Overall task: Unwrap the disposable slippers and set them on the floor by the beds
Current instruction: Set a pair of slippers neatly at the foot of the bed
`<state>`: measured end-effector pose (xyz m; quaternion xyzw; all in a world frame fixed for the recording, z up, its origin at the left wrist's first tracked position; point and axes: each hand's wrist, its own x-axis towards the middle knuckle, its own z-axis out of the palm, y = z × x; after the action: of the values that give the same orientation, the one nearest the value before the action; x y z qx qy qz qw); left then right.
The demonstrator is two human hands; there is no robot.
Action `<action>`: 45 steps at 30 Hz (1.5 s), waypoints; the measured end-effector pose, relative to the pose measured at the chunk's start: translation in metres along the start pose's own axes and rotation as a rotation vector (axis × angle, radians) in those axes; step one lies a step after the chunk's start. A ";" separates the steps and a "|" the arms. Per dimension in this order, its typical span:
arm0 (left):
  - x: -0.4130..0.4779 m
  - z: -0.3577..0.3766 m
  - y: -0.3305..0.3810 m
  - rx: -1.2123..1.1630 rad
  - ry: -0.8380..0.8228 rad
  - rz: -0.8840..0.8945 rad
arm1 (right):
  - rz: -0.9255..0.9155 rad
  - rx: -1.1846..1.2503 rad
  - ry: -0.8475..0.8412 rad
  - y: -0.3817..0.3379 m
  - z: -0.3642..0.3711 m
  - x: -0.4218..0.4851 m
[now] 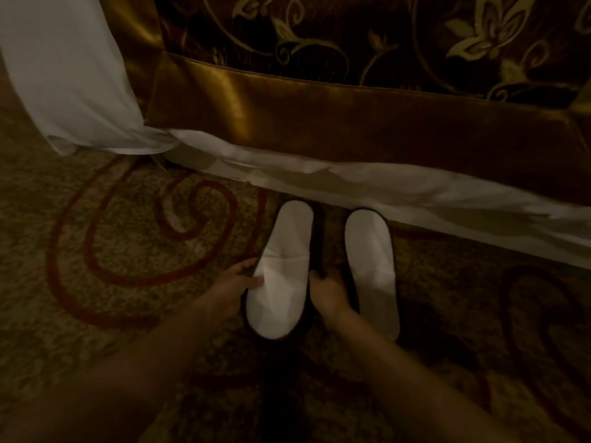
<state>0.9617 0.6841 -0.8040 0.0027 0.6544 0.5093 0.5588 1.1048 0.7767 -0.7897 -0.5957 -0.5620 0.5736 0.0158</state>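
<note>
Two white disposable slippers with dark edging lie side by side on the patterned carpet, toes toward the bed. The left slipper [283,273] is pinched between my hands: my left hand [238,284] grips its left edge near the middle, and my right hand [327,290] holds its right edge, in the gap between the two slippers. The right slipper [372,270] rests flat on the carpet, untouched apart from my right hand lying beside it. No wrapper is visible.
The bed's side runs across the top, with a brown-gold floral runner [351,100] over white sheets [367,183] that hang to the floor just beyond the slipper toes. A white pillow or duvet corner [64,78] hangs at the upper left. Swirl-patterned carpet [128,251] lies all around.
</note>
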 end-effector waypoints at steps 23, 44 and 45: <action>0.034 0.027 0.000 1.216 0.454 0.346 | 0.092 -0.766 0.303 0.046 -0.072 0.033; 0.030 0.133 0.039 1.389 -0.344 0.212 | -0.507 -1.072 -0.070 0.052 -0.154 0.003; 0.028 0.135 0.032 1.293 -0.279 0.180 | -0.457 -1.019 0.015 0.052 -0.154 0.002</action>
<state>1.0325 0.8051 -0.7838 0.4574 0.7470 0.0541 0.4794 1.2459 0.8558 -0.7731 -0.3953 -0.8829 0.2072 -0.1461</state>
